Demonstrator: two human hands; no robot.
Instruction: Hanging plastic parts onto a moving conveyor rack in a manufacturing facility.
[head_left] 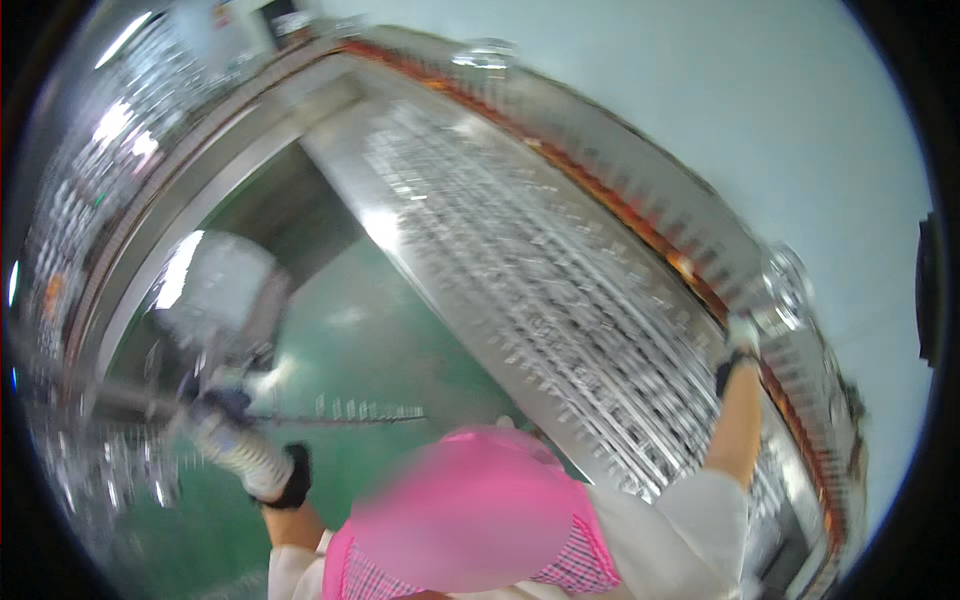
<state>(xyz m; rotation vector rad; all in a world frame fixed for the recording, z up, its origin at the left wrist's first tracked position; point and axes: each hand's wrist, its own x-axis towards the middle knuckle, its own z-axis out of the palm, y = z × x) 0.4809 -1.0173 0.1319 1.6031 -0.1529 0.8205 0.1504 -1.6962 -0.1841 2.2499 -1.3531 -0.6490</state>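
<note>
Motion smears much of the head view. At the left, my left hand (222, 412), in a pale glove with a dark cuff, is closed around a thin long bar (340, 418) with a row of small upright pegs. The bar reaches over the green floor. On the far right my right hand (742, 338), also gloved with a dark wristband, is stretched out to an orange-brown rail (690, 268). It is beside a shiny round metallic thing (787, 288); its fingers are blurred, and whether they grip anything cannot be made out.
A metal table (440, 285) runs diagonally, covered with many slim silvery bars (560, 290) in rows. Another shiny round piece (485, 54) sits farther along the rail. A pale rounded object (222, 285) stands left, above the green floor (370, 340). Shiny hanging pieces (120, 465) lie at far left.
</note>
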